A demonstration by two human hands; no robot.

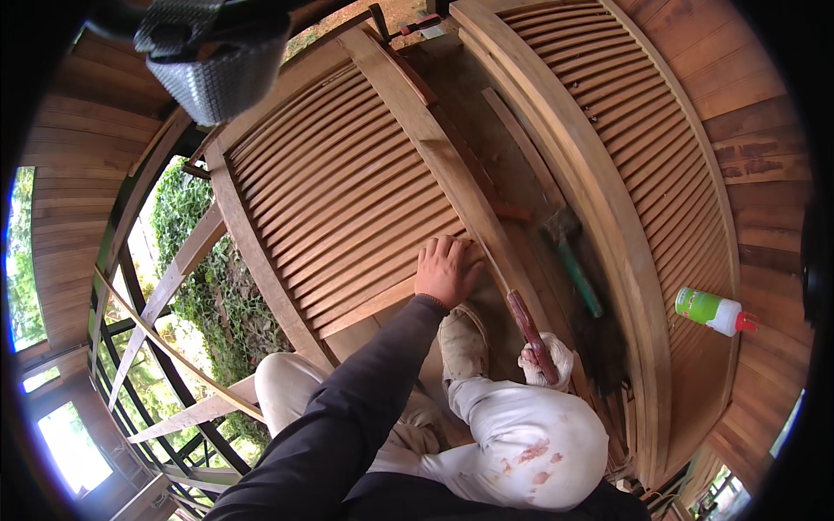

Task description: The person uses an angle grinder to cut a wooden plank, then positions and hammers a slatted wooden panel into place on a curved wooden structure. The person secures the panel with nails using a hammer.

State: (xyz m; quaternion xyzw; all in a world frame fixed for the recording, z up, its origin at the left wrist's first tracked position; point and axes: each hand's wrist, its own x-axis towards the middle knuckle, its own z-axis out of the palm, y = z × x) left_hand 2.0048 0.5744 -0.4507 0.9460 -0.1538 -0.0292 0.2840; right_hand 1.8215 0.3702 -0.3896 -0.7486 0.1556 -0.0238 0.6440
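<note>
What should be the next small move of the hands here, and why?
Probably push the chisel forward along the frame rail. The right hand grips its reddish handle, the blade lies at the rail's edge, and the left hand presses flat on the louvred shutter beside it.

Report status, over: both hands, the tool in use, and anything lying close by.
Left hand flat on the louvred shutter, bare. Right hand, gloved, gripping a red-handled chisel against the frame. Green-handled hammer lies just beside; white bottle further right.
</note>
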